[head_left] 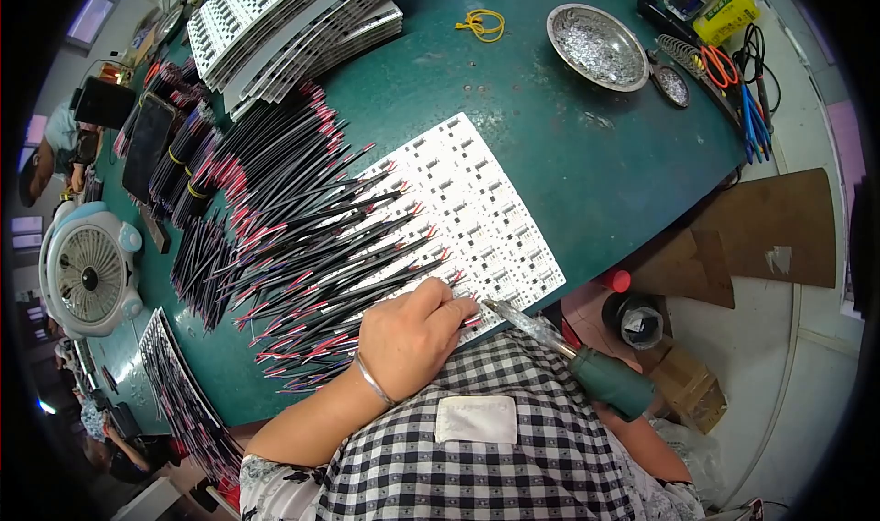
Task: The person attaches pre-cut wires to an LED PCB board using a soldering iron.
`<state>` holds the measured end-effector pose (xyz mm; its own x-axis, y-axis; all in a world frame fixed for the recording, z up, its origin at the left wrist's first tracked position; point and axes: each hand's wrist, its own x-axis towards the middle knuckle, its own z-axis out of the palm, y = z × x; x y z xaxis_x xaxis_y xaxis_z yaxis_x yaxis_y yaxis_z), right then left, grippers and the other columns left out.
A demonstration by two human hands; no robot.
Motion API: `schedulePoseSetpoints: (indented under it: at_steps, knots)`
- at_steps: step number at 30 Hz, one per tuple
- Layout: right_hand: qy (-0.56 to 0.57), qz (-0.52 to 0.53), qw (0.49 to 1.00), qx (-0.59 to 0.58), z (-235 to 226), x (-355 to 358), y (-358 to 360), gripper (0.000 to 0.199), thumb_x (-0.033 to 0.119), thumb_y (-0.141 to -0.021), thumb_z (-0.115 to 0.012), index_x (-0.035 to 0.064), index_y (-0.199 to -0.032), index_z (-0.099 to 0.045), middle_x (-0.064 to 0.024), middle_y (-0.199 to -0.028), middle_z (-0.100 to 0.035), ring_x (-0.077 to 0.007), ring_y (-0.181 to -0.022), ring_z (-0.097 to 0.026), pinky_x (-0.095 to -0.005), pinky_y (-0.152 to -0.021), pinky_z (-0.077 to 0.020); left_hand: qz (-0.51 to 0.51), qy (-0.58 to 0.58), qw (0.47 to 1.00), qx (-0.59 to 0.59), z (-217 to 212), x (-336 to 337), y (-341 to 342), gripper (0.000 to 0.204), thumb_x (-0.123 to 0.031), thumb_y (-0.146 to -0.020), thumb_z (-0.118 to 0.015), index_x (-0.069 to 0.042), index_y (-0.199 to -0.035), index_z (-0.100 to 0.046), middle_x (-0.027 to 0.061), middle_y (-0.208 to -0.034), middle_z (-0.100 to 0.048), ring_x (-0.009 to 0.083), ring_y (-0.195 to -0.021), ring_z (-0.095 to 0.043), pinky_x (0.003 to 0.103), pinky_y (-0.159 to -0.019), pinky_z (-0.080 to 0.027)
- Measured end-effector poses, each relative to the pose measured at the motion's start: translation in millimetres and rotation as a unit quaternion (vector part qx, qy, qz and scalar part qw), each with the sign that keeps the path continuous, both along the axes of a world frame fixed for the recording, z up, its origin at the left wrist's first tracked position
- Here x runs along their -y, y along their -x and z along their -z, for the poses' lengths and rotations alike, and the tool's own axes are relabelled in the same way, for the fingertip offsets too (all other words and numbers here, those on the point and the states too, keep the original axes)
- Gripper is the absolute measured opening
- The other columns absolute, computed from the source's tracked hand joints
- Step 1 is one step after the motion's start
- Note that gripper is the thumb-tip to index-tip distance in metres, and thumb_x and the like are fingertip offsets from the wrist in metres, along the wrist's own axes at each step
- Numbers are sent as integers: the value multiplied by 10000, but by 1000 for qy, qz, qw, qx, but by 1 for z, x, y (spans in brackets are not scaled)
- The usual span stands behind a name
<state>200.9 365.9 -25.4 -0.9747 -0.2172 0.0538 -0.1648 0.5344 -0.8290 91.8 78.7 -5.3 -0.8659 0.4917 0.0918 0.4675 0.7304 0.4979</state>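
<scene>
My left hand (pixel 410 336) lies at the near edge of a white circuit board panel (pixel 500 209). Its thumb and fingers are pinched round a black wire with a red and white end (pixel 472 320). From the right, my right hand (pixel 609 418), mostly hidden behind the handle, grips a green-handled soldering iron (pixel 612 382). The iron's tip points left at the board's near edge, close to my left fingertips; whether it touches is too small to tell. Rows of black wires (pixel 339 264) with red and white ends reach leftward from the panel.
Stacked white panels (pixel 275 35) stand at the far left, beside wire bundles (pixel 192 154). A metal dish (pixel 596 49) of silvery bits, a yellow cord (pixel 481 26) and pliers (pixel 755 122) lie on the green table (pixel 632 182). A fan (pixel 89 269) stands left. Other people sit farther left.
</scene>
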Motion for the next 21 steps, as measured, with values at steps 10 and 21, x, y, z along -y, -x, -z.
schedulePoseSetpoints:
  at_steps: [10,21]
  knots:
    - [-169,-23,985,-11,-2,-5,-7,203,166,-798,-665,62,-967,-711,-81,-949,-704,-257,-862,-675,-335,-774,-545,1,0,1000,-1,0,1,1,341,-42,-618,-734,-167,-934,-703,7,-788,-564,183,-627,-604,306,-514,-481]
    - [369,132,908,146,6,10,-13,548,331,-900,-558,-65,-1275,-507,-135,-863,-625,-193,-787,-578,-325,-845,-452,26,-126,992,-9,3,13,-2,245,-13,-709,-700,-57,-926,-595,115,-881,-585,286,-717,-606,332,-556,-485]
